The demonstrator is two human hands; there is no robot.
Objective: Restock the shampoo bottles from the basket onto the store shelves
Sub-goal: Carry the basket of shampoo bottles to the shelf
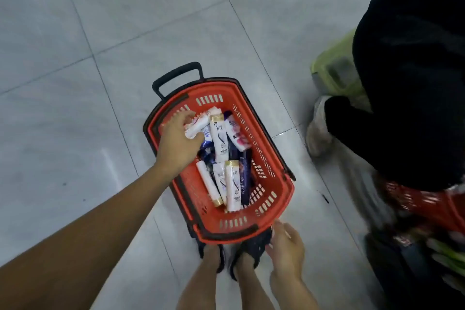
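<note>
A red plastic basket with a black pull handle stands on the tiled floor right in front of my feet. Several shampoo bottles lie inside, mostly white with gold caps, plus dark purple ones. My left hand reaches into the far left of the basket and is closed around a white bottle with red print. My right hand hovers just below the basket's near rim, fingers loosely apart, holding nothing. No shelves are in view.
Another person in black clothes stands at the right, with a worn shoe close to the basket. A green stool sits behind them. A second red basket is at the lower right, blurred.
</note>
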